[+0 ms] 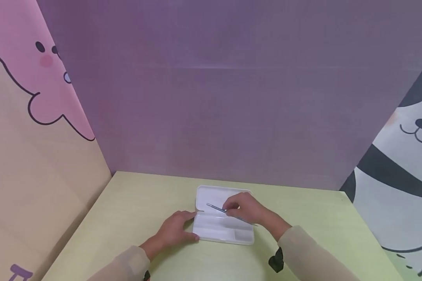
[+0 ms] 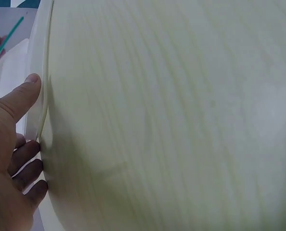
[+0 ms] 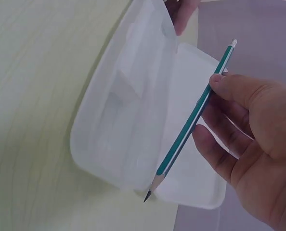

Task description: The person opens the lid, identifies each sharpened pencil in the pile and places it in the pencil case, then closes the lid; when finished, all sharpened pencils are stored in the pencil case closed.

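Observation:
A white plastic pencil case [image 1: 214, 230] lies on the table with its lid [image 1: 205, 197] folded back toward the wall. My left hand [image 1: 176, 228] grips the left end of the case, thumb at the near edge and a finger by the hinge. Over the case, my right hand [image 1: 246, 207] pinches a green and white striped pencil [image 3: 179, 141] between thumb and fingers. The pencil's sharpened tip points to the right and its eraser end to the left in the head view. The case's compartments, split by a low divider, hold nothing visible.
Pale wood-grain table [image 1: 323, 230] spreads around the case. A purple panel [image 1: 211, 97] rises behind it, with a pink cartoon wall [image 1: 24, 66] on the left and a panda-patterned wall [image 1: 390, 187] on the right.

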The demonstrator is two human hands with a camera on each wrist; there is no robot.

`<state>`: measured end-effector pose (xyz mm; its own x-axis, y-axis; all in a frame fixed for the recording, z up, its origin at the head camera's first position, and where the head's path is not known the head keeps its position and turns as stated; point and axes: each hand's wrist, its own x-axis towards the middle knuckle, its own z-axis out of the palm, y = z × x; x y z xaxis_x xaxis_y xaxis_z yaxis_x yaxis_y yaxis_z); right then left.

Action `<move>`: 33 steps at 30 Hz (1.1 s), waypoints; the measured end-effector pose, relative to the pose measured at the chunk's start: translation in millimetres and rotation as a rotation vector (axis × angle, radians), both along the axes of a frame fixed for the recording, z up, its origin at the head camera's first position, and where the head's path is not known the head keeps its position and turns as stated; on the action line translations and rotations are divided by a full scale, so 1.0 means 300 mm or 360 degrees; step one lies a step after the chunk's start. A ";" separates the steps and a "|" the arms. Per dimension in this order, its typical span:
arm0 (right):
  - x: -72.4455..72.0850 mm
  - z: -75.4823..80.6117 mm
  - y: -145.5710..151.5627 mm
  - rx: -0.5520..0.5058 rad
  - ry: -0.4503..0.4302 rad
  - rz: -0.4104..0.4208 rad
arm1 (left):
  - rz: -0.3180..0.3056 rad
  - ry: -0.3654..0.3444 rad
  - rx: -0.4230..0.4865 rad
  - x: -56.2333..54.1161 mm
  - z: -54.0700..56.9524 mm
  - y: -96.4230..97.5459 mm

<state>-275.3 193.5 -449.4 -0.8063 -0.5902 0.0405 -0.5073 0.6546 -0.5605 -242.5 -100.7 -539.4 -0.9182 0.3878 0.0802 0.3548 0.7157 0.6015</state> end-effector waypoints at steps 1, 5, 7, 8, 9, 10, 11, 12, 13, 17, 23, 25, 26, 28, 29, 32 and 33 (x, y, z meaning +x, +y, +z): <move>-0.004 -0.007 -0.013 0.0007 -0.0003 0.0016 | -0.0003 0.0008 -0.0013 -0.002 -0.004 0.000; -0.018 -0.030 -0.058 0.0022 -0.0056 0.0038 | -0.0008 0.0026 -0.0040 -0.007 -0.011 0.000; -0.026 -0.044 -0.074 0.0024 -0.0069 0.0063 | -0.0009 0.0017 -0.0030 -0.008 -0.009 0.001; -0.029 -0.052 -0.080 0.0035 -0.0079 0.0066 | -0.0006 0.0007 -0.0027 -0.007 -0.007 0.002; -0.031 -0.060 -0.085 0.0045 -0.0082 0.0073 | -0.0004 -0.0004 -0.0018 -0.007 -0.006 0.002; -0.033 -0.069 -0.090 0.0058 -0.0082 0.0080 | -0.0001 -0.0011 -0.0016 -0.006 -0.004 0.003; -0.034 -0.076 -0.094 0.0068 -0.0088 0.0087 | 0.0002 -0.0015 -0.0014 -0.005 -0.002 0.003; -0.035 -0.086 -0.098 0.0079 -0.0085 0.0097 | 0.0010 -0.0027 -0.0012 -0.005 -0.002 0.004; -0.034 -0.093 -0.101 0.0092 -0.0086 0.0100 | 0.0014 -0.0027 -0.0011 -0.004 -0.001 0.004; -0.025 -0.118 -0.118 0.0141 -0.0106 0.0098 | 0.0028 -0.0034 0.0004 -0.001 -0.001 0.004; -0.016 -0.138 -0.127 0.0098 -0.0122 0.0071 | 0.0017 -0.0014 0.0001 0.003 0.001 0.004; -0.016 -0.144 -0.124 0.0052 -0.0133 0.0058 | 0.0025 -0.0016 -0.0001 0.005 0.002 0.004; -0.016 -0.149 -0.124 0.0033 -0.0138 0.0049 | 0.0029 -0.0019 -0.0001 0.005 0.002 0.004; -0.017 -0.156 -0.122 -0.0003 -0.0145 0.0036 | 0.0032 -0.0020 0.0001 0.006 0.004 0.003; -0.017 -0.159 -0.121 -0.0009 -0.0146 0.0029 | 0.0034 -0.0023 0.0002 0.006 0.003 0.003; -0.018 -0.165 -0.115 0.0011 -0.0147 0.0022 | 0.0038 -0.0034 -0.0009 0.004 -0.001 0.003; -0.018 -0.165 -0.114 0.0020 -0.0147 0.0028 | 0.0039 -0.0034 -0.0011 0.003 -0.002 0.003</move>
<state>-280.7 159.4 -498.9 -0.7958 -0.6042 -0.0412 -0.4651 0.6533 -0.5973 -241.5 -99.8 -540.0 -0.9288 0.3659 0.0578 0.3244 0.7281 0.6039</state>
